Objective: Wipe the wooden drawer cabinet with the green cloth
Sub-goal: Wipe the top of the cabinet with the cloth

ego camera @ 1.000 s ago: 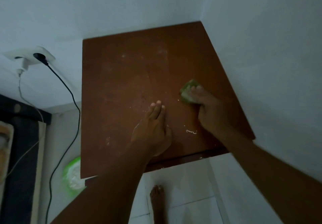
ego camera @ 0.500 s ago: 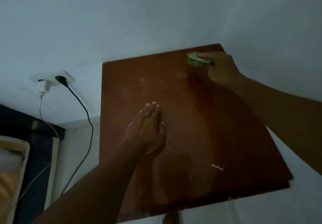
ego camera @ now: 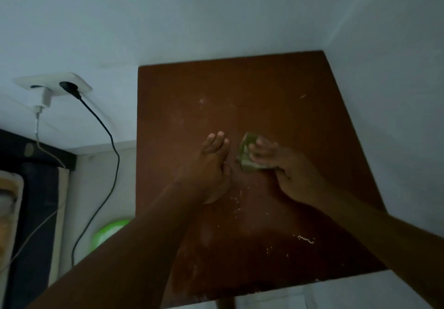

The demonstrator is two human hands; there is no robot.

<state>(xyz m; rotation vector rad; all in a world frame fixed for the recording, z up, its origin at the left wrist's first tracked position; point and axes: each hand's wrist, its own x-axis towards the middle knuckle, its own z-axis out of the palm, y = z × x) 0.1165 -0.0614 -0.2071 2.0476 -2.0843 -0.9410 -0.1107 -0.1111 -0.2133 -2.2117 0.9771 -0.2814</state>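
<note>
1. Green cloth [ego camera: 247, 153] sits mid-top on the wooden drawer cabinet [ego camera: 264, 85], bunched under the right hand [ego camera: 286, 167], whose fingers seem curled round it, though the blur makes this uncertain.
2. Half a second ago it was at the far right corner; the stroke has swept back.
3. Left hand [ego camera: 211, 164] stays flat, fingers together, just beside the cloth.
4. Pale crumbs [ego camera: 305, 238] remain near the front, so the wiping looks unfinished.

A room in a home is indicated: a wooden cabinet [ego camera: 252, 92] is set in a corner of white walls [ego camera: 168, 20], and a wall socket [ego camera: 51, 84] with two cables [ego camera: 105, 128] plugged in is seen at ten o'clock.
</note>
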